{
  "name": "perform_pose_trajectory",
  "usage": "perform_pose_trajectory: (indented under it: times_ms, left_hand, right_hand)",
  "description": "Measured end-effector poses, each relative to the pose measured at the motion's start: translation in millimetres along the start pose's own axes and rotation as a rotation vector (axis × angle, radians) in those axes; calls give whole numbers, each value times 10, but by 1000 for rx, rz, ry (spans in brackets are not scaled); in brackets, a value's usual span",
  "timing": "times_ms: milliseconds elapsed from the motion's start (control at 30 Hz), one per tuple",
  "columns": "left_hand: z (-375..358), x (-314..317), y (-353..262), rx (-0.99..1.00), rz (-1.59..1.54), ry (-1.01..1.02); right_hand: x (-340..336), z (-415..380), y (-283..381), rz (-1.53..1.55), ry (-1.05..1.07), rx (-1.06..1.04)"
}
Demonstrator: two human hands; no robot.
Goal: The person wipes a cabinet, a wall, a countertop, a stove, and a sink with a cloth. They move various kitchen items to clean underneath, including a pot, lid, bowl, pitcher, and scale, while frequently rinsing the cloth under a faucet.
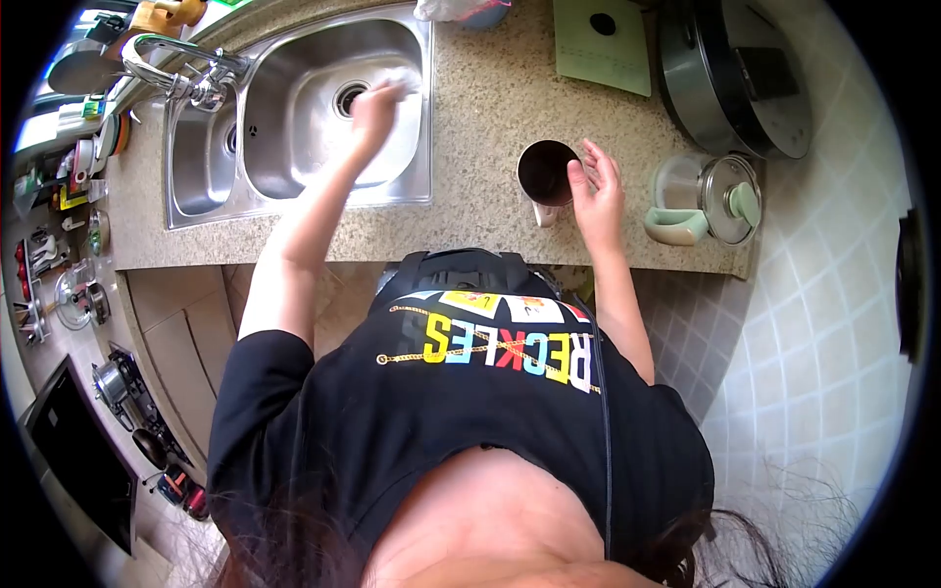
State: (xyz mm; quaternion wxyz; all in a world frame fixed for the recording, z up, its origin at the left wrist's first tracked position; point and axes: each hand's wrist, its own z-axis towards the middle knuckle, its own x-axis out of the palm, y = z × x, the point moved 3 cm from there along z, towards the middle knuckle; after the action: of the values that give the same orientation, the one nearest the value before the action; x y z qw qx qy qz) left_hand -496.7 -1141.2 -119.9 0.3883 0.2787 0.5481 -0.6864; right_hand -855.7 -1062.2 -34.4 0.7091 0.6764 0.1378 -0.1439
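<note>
While a mug (545,176) and kettle (691,201) flank the spread right hand (599,199), the left hand's (375,113) grip blurs.

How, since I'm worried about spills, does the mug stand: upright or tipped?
Upright: the mug stands on the counter, its round, dark opening facing up.

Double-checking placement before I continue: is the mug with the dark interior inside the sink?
No, the mug is on the counter beside the sink, next to the right hand.
</note>
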Motion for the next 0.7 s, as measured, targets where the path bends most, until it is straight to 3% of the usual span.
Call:
perform_pose_trajectory:
  times_ms: [33,67,100,133,167,267,333,367,433,533,600,633,667,700]
  left_hand:
    - [52,-46,-480,-63,-137,99]
    - [81,103,-723,-307,-434,150]
    - [114,185,-989,-84,-252,196]
    - [152,432,-1082,-148,-480,168]
    - [174,610,-1210,172,-159,100]
    - [171,964,-1604,390,-259,244]
    - [105,1052,-1778,581,-321,338]
    - [94,1098,-1746,584,-320,336]
    - [-80,1171,-1671,854,-55,337]
    - [-250,796,-1266,668,21,278]
    - [-212,571,-509,-29,-169,483]
    - [-161,550,71,433,39,145]
    - [-154,316,388,128,114,336]
    - [-231,57,581,59,241,299]
  right_hand:
    - [-10,-30,57,-132,-20,-83]
    - [-14,-78,97,-140,-22,-86]
    - [4,-135,158,-218,5,-144]
    - [33,-175,210,-296,31,-203]
    - [78,-201,263,-391,41,-238]
    - [203,-256,293,-606,81,-163]
    - [265,-252,198,-550,45,-128]
    - [274,-237,160,-489,10,-84]
    - [268,-251,141,-461,17,-93]
    - [228,-274,76,-440,44,-74]
    - [175,-303,62,-453,73,-52]
    - [146,-304,90,-449,81,-47]
    - [133,-305,111,-444,91,-45]
    - [124,-317,111,-441,97,-40]
